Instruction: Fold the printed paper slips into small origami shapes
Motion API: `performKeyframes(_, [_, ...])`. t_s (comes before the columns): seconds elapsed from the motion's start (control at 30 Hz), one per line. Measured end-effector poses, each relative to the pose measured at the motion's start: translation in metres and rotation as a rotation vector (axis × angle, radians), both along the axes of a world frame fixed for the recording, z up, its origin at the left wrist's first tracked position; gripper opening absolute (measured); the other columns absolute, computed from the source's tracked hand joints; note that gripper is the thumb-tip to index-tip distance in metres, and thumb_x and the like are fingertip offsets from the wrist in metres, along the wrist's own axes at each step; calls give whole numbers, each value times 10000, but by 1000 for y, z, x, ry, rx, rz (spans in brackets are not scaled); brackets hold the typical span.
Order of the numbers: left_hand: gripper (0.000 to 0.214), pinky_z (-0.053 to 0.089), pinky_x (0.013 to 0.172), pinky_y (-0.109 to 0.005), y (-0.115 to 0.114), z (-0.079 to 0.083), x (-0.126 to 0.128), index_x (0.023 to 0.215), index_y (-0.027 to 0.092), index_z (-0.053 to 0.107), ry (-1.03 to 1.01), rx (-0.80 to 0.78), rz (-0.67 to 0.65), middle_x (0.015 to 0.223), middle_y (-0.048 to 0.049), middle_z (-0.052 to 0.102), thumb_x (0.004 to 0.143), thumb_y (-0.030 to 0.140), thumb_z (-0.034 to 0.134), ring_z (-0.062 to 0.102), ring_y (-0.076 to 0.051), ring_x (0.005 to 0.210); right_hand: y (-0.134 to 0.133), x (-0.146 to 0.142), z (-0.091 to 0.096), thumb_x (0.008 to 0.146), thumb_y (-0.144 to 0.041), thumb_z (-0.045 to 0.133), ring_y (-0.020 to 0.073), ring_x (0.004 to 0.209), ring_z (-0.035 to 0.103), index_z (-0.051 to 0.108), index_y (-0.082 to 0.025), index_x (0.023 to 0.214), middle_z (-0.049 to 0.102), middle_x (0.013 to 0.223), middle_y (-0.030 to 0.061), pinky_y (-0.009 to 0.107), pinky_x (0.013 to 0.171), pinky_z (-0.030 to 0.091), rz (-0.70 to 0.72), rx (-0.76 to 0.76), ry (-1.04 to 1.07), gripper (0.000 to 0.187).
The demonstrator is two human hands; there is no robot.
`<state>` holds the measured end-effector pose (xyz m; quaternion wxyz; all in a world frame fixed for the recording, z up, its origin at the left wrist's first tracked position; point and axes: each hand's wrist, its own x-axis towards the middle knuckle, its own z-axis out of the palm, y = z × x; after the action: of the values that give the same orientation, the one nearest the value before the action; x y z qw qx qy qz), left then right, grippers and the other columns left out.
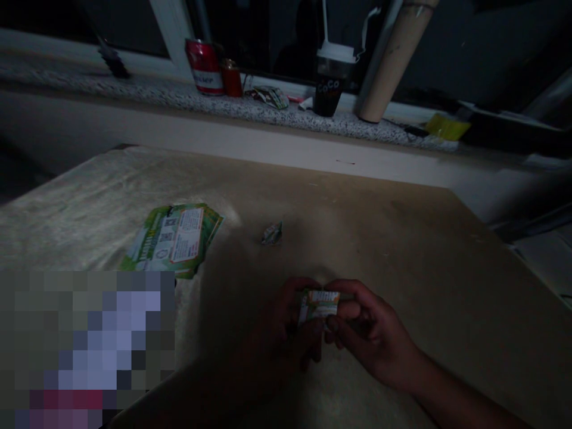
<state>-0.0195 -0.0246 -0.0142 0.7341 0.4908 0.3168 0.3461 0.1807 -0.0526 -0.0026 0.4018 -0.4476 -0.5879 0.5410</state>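
Between my two hands is a small folded piece of printed paper (319, 305), white with green and orange. My left hand (292, 333), in deep shadow, grips its left side with the thumb in front. On the right side, my right hand (379, 333) pinches the paper between thumb and fingers. Beyond them on the table lies a small folded paper piece (271, 233) with a similar print. Farther left is a stack of green printed sheets (172, 238), slightly fanned out. The paper's back face is hidden by my fingers.
The table (402, 256) reaches a wall with a speckled stone windowsill (147, 89). On the sill stand a red can (204, 68), an orange-red container (231, 80), a lidded dark cup (329, 83) and a leaning cardboard tube (395, 62). The lower left is pixelated.
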Motion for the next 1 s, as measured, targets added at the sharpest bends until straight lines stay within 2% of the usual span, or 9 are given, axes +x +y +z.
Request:
performKeyframes(0.13, [509, 478, 474, -177, 2, 0, -2, 1376, 243, 420, -40, -28, -54, 704, 34, 669, 988, 462, 665, 604, -104, 512, -2, 1, 3, 997, -195, 645, 114, 633, 665, 535, -318, 1318, 754, 814, -11, 187, 531, 500, 35, -8, 60, 361])
performKeyframes(0.3, [531, 468, 452, -162, 0, 0, -3, 1359, 243, 441, -70, -61, -95, 784, 8, 692, 967, 510, 678, 594, -87, 498, -3, -1, 6, 1007, -160, 621, 118, 704, 699, 500, -354, 1367, 756, 887, -15, 212, 630, 577, 35, 15, 156, 426])
performKeyframes(0.5, [729, 493, 466, -183, 0, -4, -4, 1476, 251, 366, -22, -84, -55, 705, 26, 703, 913, 497, 758, 622, -116, 510, -5, 2, 8, 1035, -244, 615, 131, 686, 685, 548, -333, 1308, 750, 856, 4, 208, 576, 536, 22, -4, 112, 295])
performKeyframes(0.57, [704, 513, 471, -204, 3, -2, -3, 1398, 215, 472, 3, -95, -19, 775, -12, 731, 865, 553, 784, 641, -127, 533, -6, 3, 8, 1035, -260, 618, 144, 707, 696, 535, -338, 1322, 752, 861, 6, 221, 585, 542, 26, 0, 90, 309])
performKeyframes(0.67, [517, 505, 477, -200, 7, 5, -1, 1062, 145, 666, 45, -84, 9, 750, -35, 709, 861, 615, 748, 635, -127, 560, -7, 4, 5, 1035, -277, 617, 151, 707, 690, 482, -354, 1376, 758, 861, 2, 235, 590, 536, 29, 8, 62, 375])
performKeyframes(0.73, [489, 486, 469, -193, 7, 7, 0, 933, 142, 686, 80, -79, 44, 727, -27, 686, 886, 628, 706, 621, -122, 559, -5, 3, 4, 1040, -295, 610, 152, 715, 682, 442, -352, 1408, 754, 885, 5, 246, 606, 531, 19, -3, 57, 409])
performKeyframes(0.8, [473, 477, 470, -192, 6, 6, -1, 911, 153, 682, 121, -57, 68, 718, -13, 673, 911, 626, 676, 612, -120, 558, -2, 3, 3, 1040, -326, 609, 148, 692, 654, 451, -328, 1404, 726, 871, 1, 249, 594, 510, -16, 3, 43, 396])
performKeyframes(0.9, [449, 474, 493, -195, 2, 3, -3, 893, 162, 668, 194, 13, 63, 693, 4, 651, 955, 605, 630, 610, -120, 567, 5, 4, 3, 1045, -384, 581, 136, 626, 576, 645, -228, 1103, 645, 743, -6, 250, 561, 450, -26, 85, -73, 179])
performKeyframes(1.0, [437, 475, 513, -201, 0, 1, -4, 904, 167, 678, 255, 78, 52, 692, 4, 650, 979, 590, 598, 623, -127, 581, 9, 5, 5, 1049, -396, 552, 126, 581, 525, 653, -184, 807, 587, 651, -5, 259, 543, 411, -21, 183, -192, 338])
